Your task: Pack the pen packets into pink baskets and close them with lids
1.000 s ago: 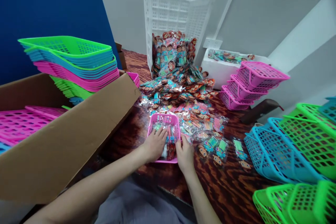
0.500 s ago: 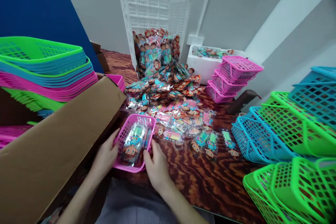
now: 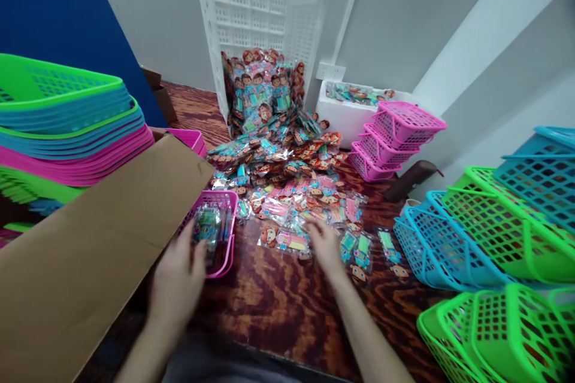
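Observation:
The pink basket point(image 3: 231, 203) stands on the table against the cardboard box, with clear packets point(image 3: 211, 224) stacked inside. At its near left side is my left hand point(image 3: 177, 278), slightly blurred, thumb and fingers apart; nothing shows clearly in its grip. My right hand point(image 3: 326, 248) reaches to the front of the heap of cartoon-figure packets point(image 3: 287, 185). Its fingertips are down among the packets, and whether they grip one does not show. Left of that hand lies a packet with a pink and yellow body point(image 3: 291, 241). Green-bodied packets point(image 3: 362, 248) lie to its right.
An open cardboard box point(image 3: 126, 239) with stacked coloured baskets point(image 3: 67, 131) fills the left. A tipped white crate point(image 3: 251, 12) spills packets at the back, beside a white foam box point(image 3: 341, 111) and pink baskets point(image 3: 381, 143). Blue baskets point(image 3: 431, 245) and green baskets point(image 3: 489, 323) crowd the right.
Both hands have let go of the pink basket's sides. The basket sits further left, against the cardboard box. My right hand has moved right and up to the packets; the left stays by the basket.

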{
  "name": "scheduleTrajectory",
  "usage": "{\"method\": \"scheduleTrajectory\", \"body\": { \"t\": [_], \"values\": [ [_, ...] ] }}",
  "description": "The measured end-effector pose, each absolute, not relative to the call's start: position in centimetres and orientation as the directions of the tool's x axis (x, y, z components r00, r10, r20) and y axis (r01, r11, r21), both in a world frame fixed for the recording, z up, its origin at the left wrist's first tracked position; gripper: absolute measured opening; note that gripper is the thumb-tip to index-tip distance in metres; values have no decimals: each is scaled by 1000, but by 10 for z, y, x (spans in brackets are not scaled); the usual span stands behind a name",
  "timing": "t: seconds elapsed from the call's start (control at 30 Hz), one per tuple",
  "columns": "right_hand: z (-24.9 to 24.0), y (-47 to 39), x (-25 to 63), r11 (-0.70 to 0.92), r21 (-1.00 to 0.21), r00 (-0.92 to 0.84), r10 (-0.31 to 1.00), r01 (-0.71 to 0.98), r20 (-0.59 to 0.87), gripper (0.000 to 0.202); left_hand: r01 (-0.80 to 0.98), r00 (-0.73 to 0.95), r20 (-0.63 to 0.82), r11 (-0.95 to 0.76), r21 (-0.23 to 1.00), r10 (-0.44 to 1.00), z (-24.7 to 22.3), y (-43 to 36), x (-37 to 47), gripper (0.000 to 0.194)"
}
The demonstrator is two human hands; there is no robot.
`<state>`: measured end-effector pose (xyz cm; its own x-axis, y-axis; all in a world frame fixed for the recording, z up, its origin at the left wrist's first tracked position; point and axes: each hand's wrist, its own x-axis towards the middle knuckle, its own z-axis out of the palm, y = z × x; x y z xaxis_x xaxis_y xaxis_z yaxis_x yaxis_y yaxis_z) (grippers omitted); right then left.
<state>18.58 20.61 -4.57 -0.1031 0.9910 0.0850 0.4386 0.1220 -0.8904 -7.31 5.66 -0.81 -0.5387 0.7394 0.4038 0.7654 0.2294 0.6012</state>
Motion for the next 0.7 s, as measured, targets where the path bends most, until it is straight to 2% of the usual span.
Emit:
{"method": "scheduleTrajectory", "body": {
  "t": [0.07, 0.13, 0.17, 0.27, 0.37, 0.47, 0.57, 0.7],
  "values": [
    [-40, 253, 212, 33, -820, 86, 991, 571, 100, 39, 840, -338, 488, 23, 542, 805, -3, 63, -28, 43],
    [-36, 296, 228, -25, -781, 162, 982, 624, 98, 45, 814, -152, 402, -117, 570, 903, -6, 87, 12, 43],
    [-35, 315, 233, -59, -758, 186, 979, 650, 83, 46, 802, -111, 329, -111, 587, 938, -9, 106, 25, 43],
    [-36, 356, 235, -153, -683, 215, 977, 715, 6, 42, 821, -172, 51, 115, 559, 984, -21, 179, 43, 48],
    [-40, 379, 228, -209, -624, 209, 975, 753, -75, 39, 821, -274, 13, 226, 525, 962, -26, 251, 40, 47],
    [-43, 386, 217, -224, -588, 217, 973, 777, -85, 46, 798, -383, -31, 347, 492, 923, -28, 299, 38, 48],
    [-45, 385, 206, -186, -583, 188, 981, 791, -58, 52, 773, -456, -64, 431, 465, 888, -34, 323, 42, 50],
    [-51, 381, 198, -119, -625, 123, 992, 771, -38, 51, 763, -485, -54, 453, 461, 873, -42, 331, 46, 51]
  ]
}}
